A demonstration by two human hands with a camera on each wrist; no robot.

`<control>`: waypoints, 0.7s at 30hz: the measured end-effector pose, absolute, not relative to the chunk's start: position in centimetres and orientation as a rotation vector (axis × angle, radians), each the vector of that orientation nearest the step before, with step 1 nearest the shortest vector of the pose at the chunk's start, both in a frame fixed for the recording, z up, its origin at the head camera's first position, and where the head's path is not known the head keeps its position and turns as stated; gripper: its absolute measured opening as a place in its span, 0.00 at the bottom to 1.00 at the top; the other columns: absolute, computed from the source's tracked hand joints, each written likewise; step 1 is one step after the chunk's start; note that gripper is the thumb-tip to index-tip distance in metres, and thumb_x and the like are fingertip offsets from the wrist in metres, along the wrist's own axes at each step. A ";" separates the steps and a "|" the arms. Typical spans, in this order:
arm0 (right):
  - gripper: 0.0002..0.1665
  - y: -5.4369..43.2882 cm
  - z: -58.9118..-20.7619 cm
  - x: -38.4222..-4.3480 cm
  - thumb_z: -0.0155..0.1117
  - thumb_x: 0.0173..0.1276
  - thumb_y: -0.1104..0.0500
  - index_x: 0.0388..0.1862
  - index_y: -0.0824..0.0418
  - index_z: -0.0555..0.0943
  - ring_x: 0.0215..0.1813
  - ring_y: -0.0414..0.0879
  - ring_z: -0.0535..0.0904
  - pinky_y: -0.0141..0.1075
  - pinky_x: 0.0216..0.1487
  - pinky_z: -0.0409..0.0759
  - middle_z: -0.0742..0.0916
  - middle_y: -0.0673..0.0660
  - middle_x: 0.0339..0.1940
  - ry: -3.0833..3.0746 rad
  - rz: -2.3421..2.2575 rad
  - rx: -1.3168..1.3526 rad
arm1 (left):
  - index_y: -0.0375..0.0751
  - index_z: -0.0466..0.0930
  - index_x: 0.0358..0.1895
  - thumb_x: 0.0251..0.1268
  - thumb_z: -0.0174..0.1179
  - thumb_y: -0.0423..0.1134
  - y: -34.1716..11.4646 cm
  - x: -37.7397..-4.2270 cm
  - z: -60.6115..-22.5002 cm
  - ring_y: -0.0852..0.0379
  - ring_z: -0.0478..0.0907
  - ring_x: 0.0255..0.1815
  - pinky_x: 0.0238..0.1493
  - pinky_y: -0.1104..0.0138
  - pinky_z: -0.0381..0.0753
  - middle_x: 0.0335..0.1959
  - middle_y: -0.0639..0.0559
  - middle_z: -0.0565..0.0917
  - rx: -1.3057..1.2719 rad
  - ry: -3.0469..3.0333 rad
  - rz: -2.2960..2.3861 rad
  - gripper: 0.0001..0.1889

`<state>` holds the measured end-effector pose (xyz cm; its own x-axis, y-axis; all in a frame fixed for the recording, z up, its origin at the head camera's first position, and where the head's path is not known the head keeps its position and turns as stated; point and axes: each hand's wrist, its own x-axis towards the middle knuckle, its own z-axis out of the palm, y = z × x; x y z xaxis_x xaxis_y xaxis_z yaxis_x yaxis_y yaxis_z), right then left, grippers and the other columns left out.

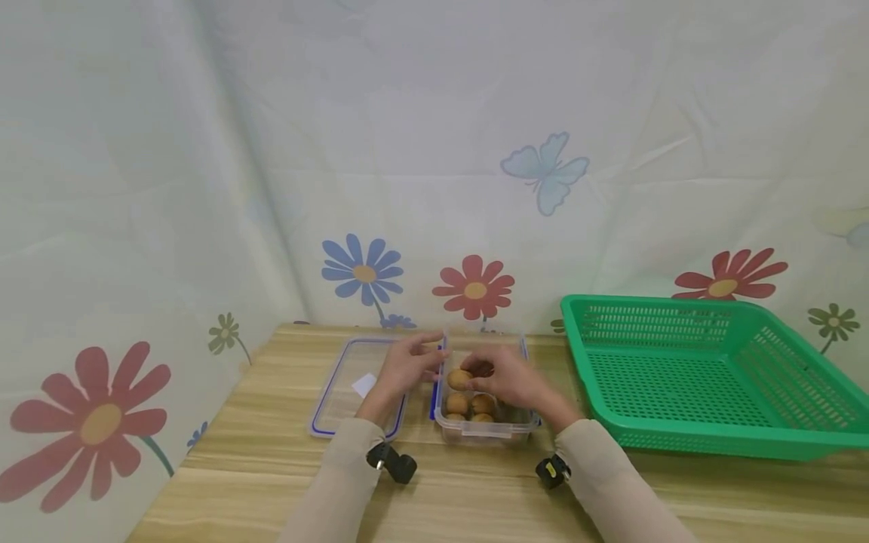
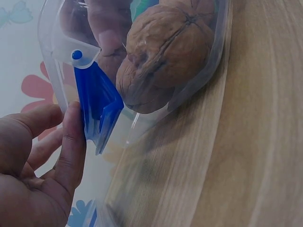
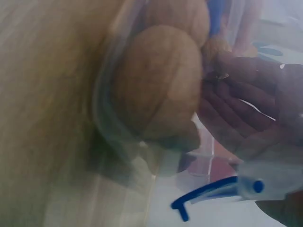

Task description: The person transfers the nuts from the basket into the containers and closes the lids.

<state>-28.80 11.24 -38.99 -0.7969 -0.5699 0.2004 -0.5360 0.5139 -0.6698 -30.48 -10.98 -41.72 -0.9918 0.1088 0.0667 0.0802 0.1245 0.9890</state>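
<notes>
A clear plastic box [image 1: 485,433] with blue side latches stands on the table and holds several walnuts [image 2: 168,45]. Over the box's left part, my right hand [image 1: 504,375] pinches one walnut [image 1: 459,378] between thumb and fingers. Seen through the box wall in the right wrist view, the fingers of that hand [image 3: 248,97] reach down inside. My left hand [image 1: 407,366] is at the box's left side. Its fingertips touch near the blue latch [image 2: 97,101], which hangs down from the rim, and the fingers are only loosely bent.
The box's clear lid [image 1: 330,396], with a blue seal and a white label [image 1: 364,385], lies flat left of the box. A large green plastic basket [image 1: 679,431] stands to the right. Behind the wooden table [image 1: 475,498] hangs a flowered curtain [image 1: 434,188].
</notes>
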 end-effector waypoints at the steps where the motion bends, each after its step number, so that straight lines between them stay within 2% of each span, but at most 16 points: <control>1: 0.10 11.2 -39.1 -28.8 0.74 0.71 0.68 0.50 0.65 0.88 0.47 0.48 0.87 0.45 0.55 0.89 0.91 0.55 0.46 2.701 -1.160 -0.987 | 0.33 0.77 0.72 0.75 0.67 0.32 -11.0 -30.5 -41.8 0.45 0.88 0.42 0.39 0.63 0.92 0.50 0.36 0.88 0.194 2.340 2.053 0.25; 13: 0.07 10.8 -39.6 -28.7 0.74 0.71 0.67 0.47 0.63 0.89 0.46 0.45 0.87 0.43 0.53 0.90 0.91 0.53 0.43 2.769 -1.098 -0.952 | 0.33 0.77 0.72 0.76 0.66 0.32 -11.0 -30.4 -41.8 0.44 0.88 0.42 0.37 0.65 0.91 0.49 0.36 0.88 0.195 2.330 2.054 0.24; 21: 0.06 10.5 -39.8 -28.7 0.74 0.70 0.68 0.45 0.64 0.89 0.43 0.46 0.87 0.42 0.50 0.90 0.91 0.54 0.40 2.848 -0.974 -0.968 | 0.32 0.77 0.72 0.76 0.66 0.31 -11.0 -30.4 -41.7 0.35 0.87 0.48 0.39 0.64 0.92 0.50 0.34 0.88 0.210 2.319 2.061 0.25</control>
